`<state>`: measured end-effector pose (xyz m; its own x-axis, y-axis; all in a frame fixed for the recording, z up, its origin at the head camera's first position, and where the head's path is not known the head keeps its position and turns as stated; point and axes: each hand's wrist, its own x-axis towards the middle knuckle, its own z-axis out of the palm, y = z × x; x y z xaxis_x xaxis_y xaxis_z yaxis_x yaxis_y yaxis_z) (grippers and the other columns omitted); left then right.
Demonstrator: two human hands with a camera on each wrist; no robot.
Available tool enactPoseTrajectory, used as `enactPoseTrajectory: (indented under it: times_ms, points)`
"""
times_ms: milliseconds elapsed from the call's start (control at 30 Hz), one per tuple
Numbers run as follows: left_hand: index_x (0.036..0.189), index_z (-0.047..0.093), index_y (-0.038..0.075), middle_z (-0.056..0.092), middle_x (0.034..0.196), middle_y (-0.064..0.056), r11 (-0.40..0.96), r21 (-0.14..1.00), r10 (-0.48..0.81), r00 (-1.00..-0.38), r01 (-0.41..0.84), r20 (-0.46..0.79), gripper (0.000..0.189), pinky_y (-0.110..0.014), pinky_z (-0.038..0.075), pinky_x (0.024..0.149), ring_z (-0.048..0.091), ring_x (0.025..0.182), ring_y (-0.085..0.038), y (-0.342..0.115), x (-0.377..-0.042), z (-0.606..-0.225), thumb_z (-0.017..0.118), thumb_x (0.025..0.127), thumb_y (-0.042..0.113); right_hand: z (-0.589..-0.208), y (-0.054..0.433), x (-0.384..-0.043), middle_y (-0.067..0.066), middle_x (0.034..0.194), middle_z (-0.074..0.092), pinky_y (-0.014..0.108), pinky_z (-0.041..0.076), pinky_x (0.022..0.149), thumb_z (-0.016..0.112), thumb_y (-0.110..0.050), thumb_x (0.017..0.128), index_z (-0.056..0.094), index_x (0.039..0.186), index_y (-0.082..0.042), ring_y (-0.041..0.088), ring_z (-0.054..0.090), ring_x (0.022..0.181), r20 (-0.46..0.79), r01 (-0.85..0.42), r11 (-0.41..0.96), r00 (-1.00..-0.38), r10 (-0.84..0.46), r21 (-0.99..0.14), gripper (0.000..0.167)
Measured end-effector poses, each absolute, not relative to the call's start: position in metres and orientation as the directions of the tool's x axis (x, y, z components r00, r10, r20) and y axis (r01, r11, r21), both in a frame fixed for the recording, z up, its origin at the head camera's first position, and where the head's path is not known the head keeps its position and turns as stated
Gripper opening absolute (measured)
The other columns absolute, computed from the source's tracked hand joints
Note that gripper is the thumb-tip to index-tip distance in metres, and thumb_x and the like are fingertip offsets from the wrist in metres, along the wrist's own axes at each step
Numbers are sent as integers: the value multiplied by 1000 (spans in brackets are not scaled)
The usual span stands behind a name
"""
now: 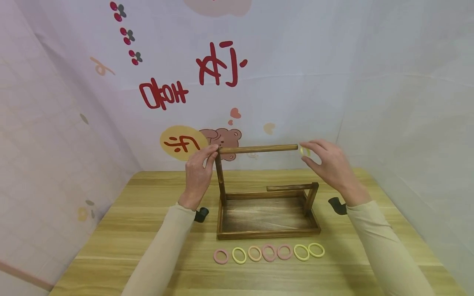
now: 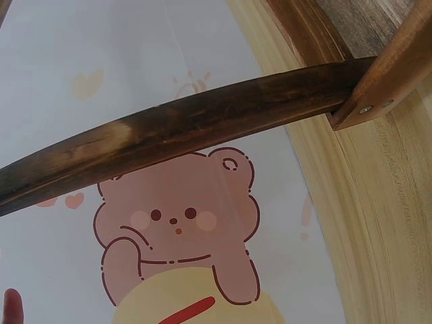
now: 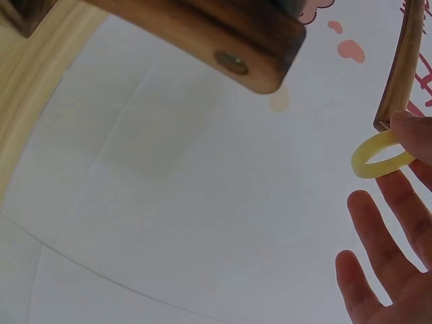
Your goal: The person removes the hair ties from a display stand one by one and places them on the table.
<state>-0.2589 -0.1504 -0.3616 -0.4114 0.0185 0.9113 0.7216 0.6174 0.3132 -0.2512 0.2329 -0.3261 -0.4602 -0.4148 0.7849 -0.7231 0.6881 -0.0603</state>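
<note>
A brown wooden rack [image 1: 268,235] has a tray base, a tall left post with a long upper bar [image 1: 259,149], and a short right post with a lower bar [image 1: 286,188]. My left hand [image 1: 197,176] grips the tall post's top corner between thumb and fingers. Between the thumb and fingertips of my right hand [image 1: 331,163], a yellow ring [image 3: 360,162] is pinched just off the upper bar's free end. In the right wrist view the other fingers are spread. Only one left fingertip [image 2: 12,308] enters the left wrist view.
Several pink, yellow and orange rings lie in a row before the rack, from a pink ring [image 1: 214,256] to a yellow ring [image 1: 317,257]. They rest on a wood-grain table [image 1: 155,205]. A printed white cloth [image 1: 296,82] hangs behind.
</note>
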Motion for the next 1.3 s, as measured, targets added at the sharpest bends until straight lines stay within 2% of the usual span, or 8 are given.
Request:
enactPoseTrajectory:
  times_ms: [233, 467, 800, 1067, 1300]
  points:
    - [117, 76, 1, 76, 115, -14, 615, 318, 10, -410, 722, 912, 23, -52, 56, 92, 73, 104, -34, -151, -261, -363, 73, 95, 4, -333, 241, -240, 16, 113, 71, 55, 52, 83, 87, 6, 78, 73, 123, -2, 39, 67, 98, 777, -726, 685, -469, -421, -67, 48]
    - [117, 77, 2, 77, 114, -13, 617, 324, 0, -412, 717, 911, 23, -53, 56, 92, 73, 105, -34, -150, -262, -363, 74, 94, 5, -341, 251, -224, 15, 115, 69, 48, 55, 72, 88, 5, 77, 72, 126, -3, 33, 68, 95, 745, -716, 694, -504, -437, -77, 52]
    - [118, 76, 1, 76, 115, -14, 614, 343, 2, -436, 711, 900, 22, -52, 56, 93, 73, 106, -34, -151, -261, -363, 71, 97, 7, -351, 262, -204, 13, 115, 69, 41, 52, 70, 89, 5, 74, 72, 125, -4, 29, 68, 92, 722, -699, 710, -532, -443, -80, 54]
    - [118, 76, 1, 76, 115, -14, 616, 333, 10, -430, 714, 903, 22, -52, 57, 91, 73, 103, -34, -150, -262, -364, 71, 97, 6, -362, 270, -188, 9, 115, 71, 35, 52, 72, 90, 4, 72, 74, 123, -9, 28, 70, 94, 708, -695, 714, -545, -450, -82, 55]
    - [117, 76, 1, 77, 114, -13, 620, 316, 17, -416, 718, 909, 23, -53, 57, 90, 74, 101, -34, -151, -263, -364, 73, 95, 5, -370, 274, -171, 7, 116, 71, 39, 53, 76, 90, 2, 71, 74, 124, -9, 28, 70, 99, 664, -677, 729, -590, -460, -97, 57]
